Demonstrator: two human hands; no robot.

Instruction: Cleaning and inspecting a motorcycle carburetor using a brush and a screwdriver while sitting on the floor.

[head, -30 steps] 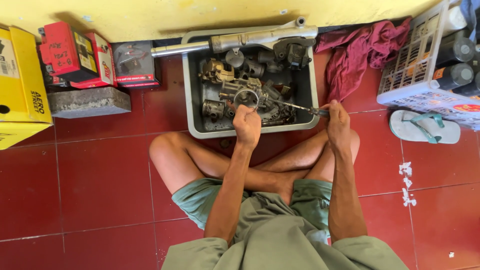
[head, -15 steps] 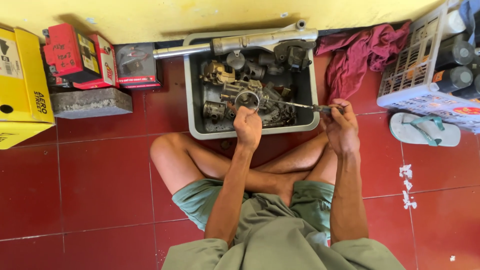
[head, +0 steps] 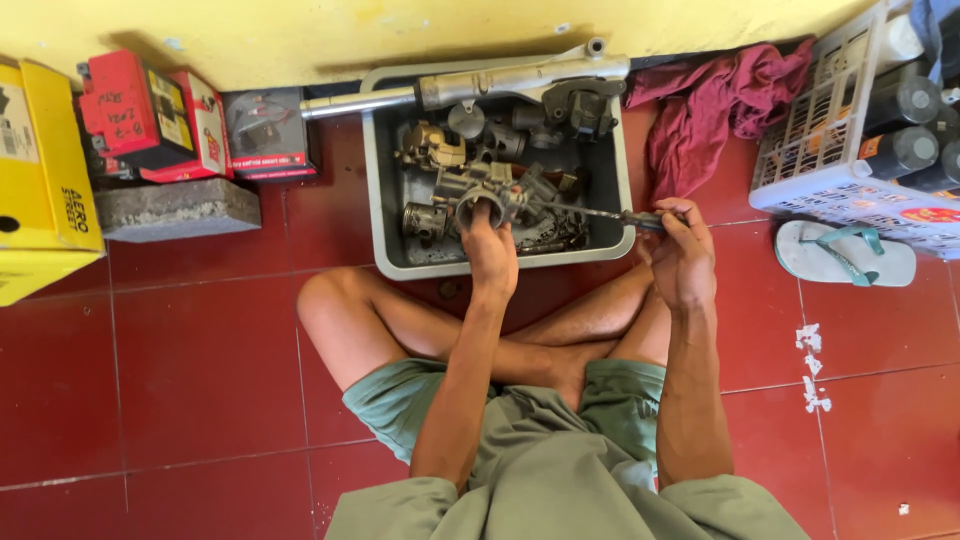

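- The person sat cross-legged on the red tiled floor (head: 200, 370), bare knees apart, with a grey plastic tub (head: 385, 215) set against the yellow wall just ahead of the shins.
- The left hand (head: 490, 250) reached over the tub's near rim, its fingers curled around a grimy metal carburetor (head: 482, 190), which it held above the loose parts in the tub.
- The right hand (head: 680, 250) was closed around the handle of a screwdriver (head: 610, 214); the shaft ran level, leftward across the tub's right rim, and its tip met the side of the carburetor.
- I could not make out exactly where the tip sat on the carburetor.
- Under and behind the carburetor the tub held a heap of dark, oily engine parts (head: 470, 140), too jumbled to tell apart.
- A long silvery fork tube (head: 470, 88) lay across the tub's far edge, sticking out to the left.
- Left of the tub stood red boxes (head: 150, 115) and a small clear-fronted package (head: 268, 132), with a grey concrete block (head: 175, 208) in front of them and a yellow carton (head: 40, 180) at the far left.
- A crumpled maroon rag (head: 715, 110) lay just right of the tub, against the wall.
- Beyond the rag sat a white plastic basket (head: 810, 150) holding dark spray cans (head: 905, 130), and a pale flip-flop with teal straps (head: 845, 255) lay beside its near edge.
- Scraps of white paper (head: 812, 365) dotted the tiles to the right of the person's knee.
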